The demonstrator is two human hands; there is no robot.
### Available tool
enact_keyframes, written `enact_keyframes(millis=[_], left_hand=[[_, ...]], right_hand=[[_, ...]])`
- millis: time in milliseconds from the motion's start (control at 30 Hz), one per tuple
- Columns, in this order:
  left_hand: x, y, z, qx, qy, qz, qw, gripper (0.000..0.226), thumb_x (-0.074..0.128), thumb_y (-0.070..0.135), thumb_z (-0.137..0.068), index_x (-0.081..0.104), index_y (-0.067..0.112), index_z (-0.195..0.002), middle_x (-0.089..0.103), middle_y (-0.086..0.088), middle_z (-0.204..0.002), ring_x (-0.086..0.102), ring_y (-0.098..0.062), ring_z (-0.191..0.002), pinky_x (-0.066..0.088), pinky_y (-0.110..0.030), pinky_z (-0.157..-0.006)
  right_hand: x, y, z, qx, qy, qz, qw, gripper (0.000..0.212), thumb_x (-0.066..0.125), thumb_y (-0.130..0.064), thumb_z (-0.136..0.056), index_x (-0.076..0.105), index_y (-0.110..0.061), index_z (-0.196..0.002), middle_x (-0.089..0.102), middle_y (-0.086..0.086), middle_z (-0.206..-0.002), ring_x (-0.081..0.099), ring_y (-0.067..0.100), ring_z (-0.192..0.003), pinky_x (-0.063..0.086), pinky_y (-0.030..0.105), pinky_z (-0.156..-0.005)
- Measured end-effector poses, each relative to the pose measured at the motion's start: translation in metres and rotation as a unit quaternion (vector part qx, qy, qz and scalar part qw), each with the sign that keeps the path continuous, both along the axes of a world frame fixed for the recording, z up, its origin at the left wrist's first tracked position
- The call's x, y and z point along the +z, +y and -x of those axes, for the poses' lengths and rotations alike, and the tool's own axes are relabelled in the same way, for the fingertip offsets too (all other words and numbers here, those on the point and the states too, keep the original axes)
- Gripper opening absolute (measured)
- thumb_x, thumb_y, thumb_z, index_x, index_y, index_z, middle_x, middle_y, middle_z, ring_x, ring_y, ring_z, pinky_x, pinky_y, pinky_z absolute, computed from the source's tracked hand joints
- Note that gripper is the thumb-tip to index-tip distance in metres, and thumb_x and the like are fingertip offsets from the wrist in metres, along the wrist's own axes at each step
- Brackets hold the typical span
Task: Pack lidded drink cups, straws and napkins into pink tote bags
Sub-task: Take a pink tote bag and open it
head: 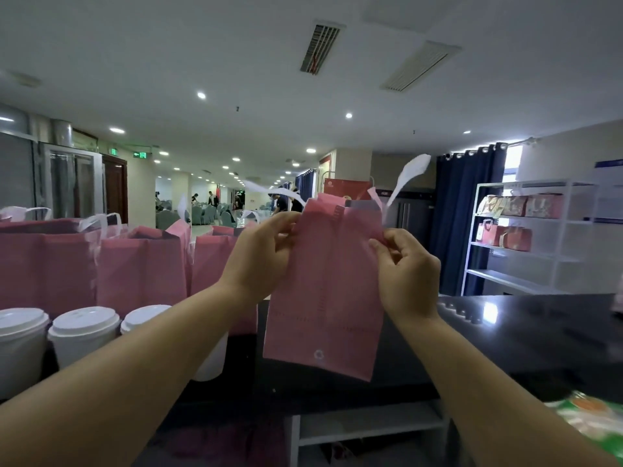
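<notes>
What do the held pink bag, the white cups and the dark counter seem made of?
Bag: likely thin non-woven fabric or paper, matte pink; hangs limp with dotted seam lines. Cups: probably paper, matte white; lids look like moulded plastic. Counter: dark and glossy, maybe polished stone or laminate; it mirrors light.

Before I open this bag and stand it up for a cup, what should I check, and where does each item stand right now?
1. Left hand pinching the pink bag at its top edge: ok.
2. Right hand pinching the opposite top edge: ok.
3. Bag mouth open: not ok, it hangs flat.
4. Bare counter beside the bag to stand it on: ok.
5. Lids seated on the lidded cups at left: ok.
6. Supply of straws and napkins: cannot tell, none clearly in view.
</notes>
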State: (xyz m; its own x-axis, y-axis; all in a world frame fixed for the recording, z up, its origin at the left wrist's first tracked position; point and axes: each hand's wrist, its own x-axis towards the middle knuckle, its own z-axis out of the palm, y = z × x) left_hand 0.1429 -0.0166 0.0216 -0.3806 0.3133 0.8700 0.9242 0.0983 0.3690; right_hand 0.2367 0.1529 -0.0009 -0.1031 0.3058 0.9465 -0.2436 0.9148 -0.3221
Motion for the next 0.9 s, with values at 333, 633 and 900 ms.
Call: enact_keyframes(millis=[333, 633, 900], left_hand=[[-0.039, -0.121, -0.095, -0.062, -0.064, -0.006, 0.996, 0.041, 0.060, 0.000, -0.085, 0.061, 0.031, -0.111, 0.067, 0.016, -0.099, 0.066, -0.004, -0.087, 0.055, -0.022, -0.080], [-0.107, -0.260, -0.157, 0.077, -0.049, 0.083, 0.992, 0.039, 0.076, 0.013, -0.075, 0.065, 0.014, -0.112, 0.068, 0.010, -0.092, 0.065, -0.004, -0.078, 0.044, -0.001, -0.074], [-0.164, -0.354, -0.171, 0.214, -0.036, 0.185, 0.958, 0.038, 0.083, 0.027, -0.065, 0.063, 0.009, -0.091, 0.063, 0.001, -0.079, 0.056, -0.012, -0.067, 0.046, -0.019, -0.063]], right_hand=[[-0.024, -0.120, -0.122, 0.005, -0.053, -0.009, 0.999, 0.014, 0.070, -0.012, -0.084, 0.072, -0.009, -0.098, 0.064, -0.014, -0.084, 0.059, -0.002, -0.070, 0.044, 0.002, -0.068], [-0.103, -0.237, -0.162, 0.088, -0.082, 0.030, 0.992, 0.012, 0.066, -0.007, -0.087, 0.073, -0.009, -0.097, 0.066, -0.010, -0.081, 0.063, 0.001, -0.069, 0.051, 0.011, -0.066], [-0.182, -0.311, -0.138, 0.190, -0.151, 0.141, 0.960, 0.010, 0.065, -0.006, -0.087, 0.072, -0.013, -0.091, 0.065, -0.018, -0.079, 0.062, -0.005, -0.076, 0.047, 0.006, -0.065]])
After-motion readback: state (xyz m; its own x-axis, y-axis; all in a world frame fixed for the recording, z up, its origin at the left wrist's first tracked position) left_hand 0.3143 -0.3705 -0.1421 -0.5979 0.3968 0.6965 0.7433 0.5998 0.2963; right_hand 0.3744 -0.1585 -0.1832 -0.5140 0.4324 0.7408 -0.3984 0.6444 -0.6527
